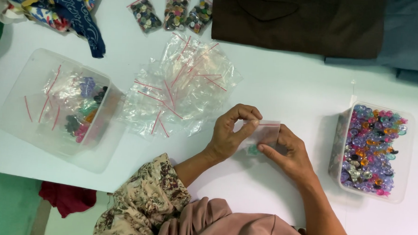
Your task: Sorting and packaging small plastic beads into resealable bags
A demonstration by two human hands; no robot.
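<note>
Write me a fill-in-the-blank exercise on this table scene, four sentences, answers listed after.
1. Both hands, the left hand and the right hand, hold one small clear ____ with a red strip.
2. The tub of colourful beads stands on the person's ____ side.
3. At the far edge of the table lie ____ filled packets of buttons.
4. The heap of empty bags lies between the tub of filled bags and the ____ cloth.

Answers: bag; right; three; brown

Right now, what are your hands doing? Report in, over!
Left hand and right hand both pinching small clear zip bag, green bead inside. Tub of coloured beads at right. Pile of empty zip bags ahead, apart from the hands.
</note>
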